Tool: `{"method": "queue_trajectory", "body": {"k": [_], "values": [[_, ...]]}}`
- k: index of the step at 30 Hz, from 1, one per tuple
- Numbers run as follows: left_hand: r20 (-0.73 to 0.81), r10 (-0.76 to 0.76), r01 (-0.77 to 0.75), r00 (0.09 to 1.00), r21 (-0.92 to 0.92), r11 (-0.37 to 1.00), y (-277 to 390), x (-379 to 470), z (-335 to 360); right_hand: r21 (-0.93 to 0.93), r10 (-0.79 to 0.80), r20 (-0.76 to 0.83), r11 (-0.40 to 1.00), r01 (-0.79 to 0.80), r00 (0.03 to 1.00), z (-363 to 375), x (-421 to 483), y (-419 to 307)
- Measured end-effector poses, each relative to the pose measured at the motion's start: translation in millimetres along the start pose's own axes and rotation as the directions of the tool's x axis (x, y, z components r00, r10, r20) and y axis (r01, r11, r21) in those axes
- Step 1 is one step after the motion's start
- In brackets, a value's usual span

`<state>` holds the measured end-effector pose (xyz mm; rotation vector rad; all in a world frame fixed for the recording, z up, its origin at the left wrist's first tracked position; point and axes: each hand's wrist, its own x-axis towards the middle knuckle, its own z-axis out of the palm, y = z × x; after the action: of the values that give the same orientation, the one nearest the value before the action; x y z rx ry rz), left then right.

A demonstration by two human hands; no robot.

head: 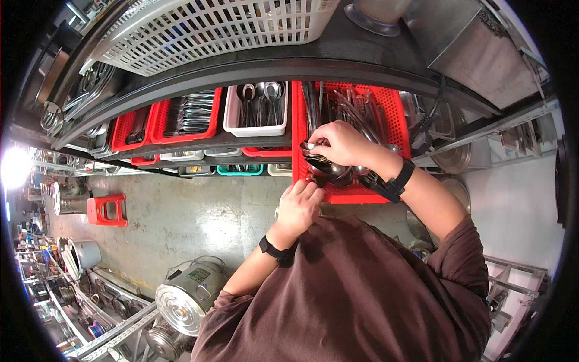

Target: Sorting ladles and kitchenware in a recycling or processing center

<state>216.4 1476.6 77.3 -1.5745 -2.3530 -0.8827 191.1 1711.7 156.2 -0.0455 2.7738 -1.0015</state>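
Observation:
A red perforated plastic basket (398, 122) juts out from the shelf in front of me, filled with metal ladles and other long-handled utensils (357, 108). My left hand (301, 203) grips the basket's near left corner, fingers curled over the rim. Inside the basket, my right hand (337, 145) pinches the edge of a metal ladle bowl (307, 147) between thumb and fingers. More rounded metal bowls (337, 174) lie below that hand, towards the near rim. The handle of the pinched piece is hidden.
Left on the same shelf stand a white bin of spoons (255, 131) and a red basket of cutlery (187, 135). A white slotted basket (217, 40) rests on the shelf above. On the floor are a red stool (107, 210) and a lidded metal pot (190, 294).

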Motion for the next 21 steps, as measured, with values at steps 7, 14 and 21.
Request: {"method": "queue_trajectory", "body": {"k": [7,14,21], "values": [[-0.003,-0.020,0.020,1.000,0.004,1.000,1,3,-5,-0.076,-0.115,-0.271,0.992,0.097,0.956,-13,-12,24],[-0.016,-0.002,0.002,1.000,0.011,1.000,0,4,-3,-0.395,0.272,-0.198,0.857,-0.330,0.942,-50,-69,72],[-0.043,0.005,-0.004,0.999,0.026,1.000,1,7,-5,-0.345,0.330,-0.087,0.875,-0.339,0.940,-50,-103,88]]}}
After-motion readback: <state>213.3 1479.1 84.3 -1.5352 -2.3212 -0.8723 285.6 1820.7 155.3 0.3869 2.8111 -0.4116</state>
